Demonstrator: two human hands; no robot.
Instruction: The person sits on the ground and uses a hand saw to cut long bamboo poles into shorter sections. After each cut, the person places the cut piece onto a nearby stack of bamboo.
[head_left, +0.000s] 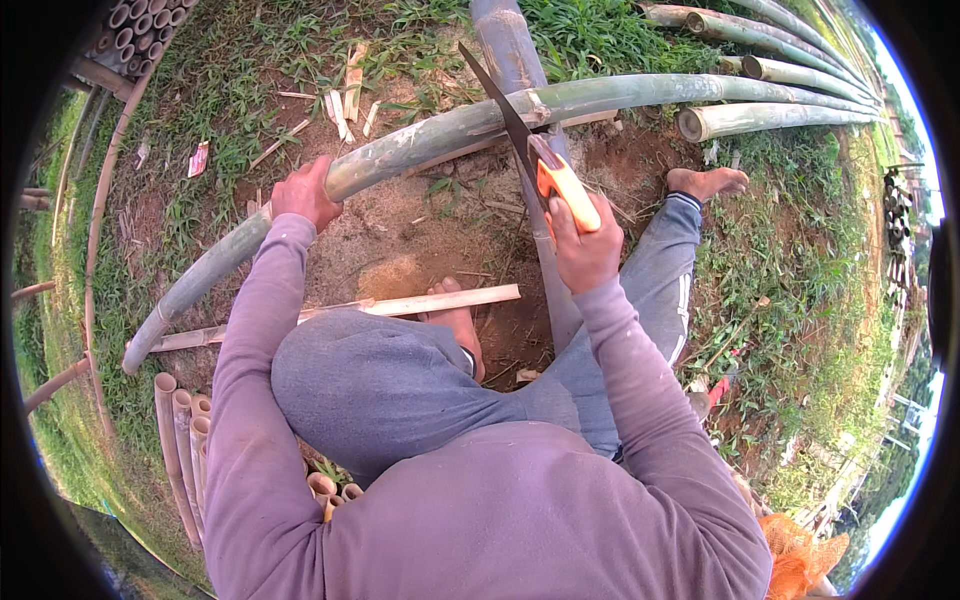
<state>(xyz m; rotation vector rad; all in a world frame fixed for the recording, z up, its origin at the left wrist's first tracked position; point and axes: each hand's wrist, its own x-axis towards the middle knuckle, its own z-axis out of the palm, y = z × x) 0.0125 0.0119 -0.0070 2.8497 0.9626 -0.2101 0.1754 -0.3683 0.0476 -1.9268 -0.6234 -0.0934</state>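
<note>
A long green bamboo pole (430, 142) lies across in front of me, running from the lower left to the upper right. Around its left part, my left hand (306, 196) is closed. My right hand (585, 240) grips the orange handle of a hand saw (513, 125). The dark saw blade slants up and to the left, crossing the pole; I cannot tell how deep it sits. Under the pole near the blade runs a thicker greyish bamboo post (506, 45), pointing away from me.
Several bamboo poles (790, 118) lie at the upper right. Cut bamboo tubes (180, 430) stand at the lower left, more (140, 38) are stacked at the far left. A split bamboo strip (440, 301) lies by my foot (458, 325). Orange netting (800, 555) sits at the lower right.
</note>
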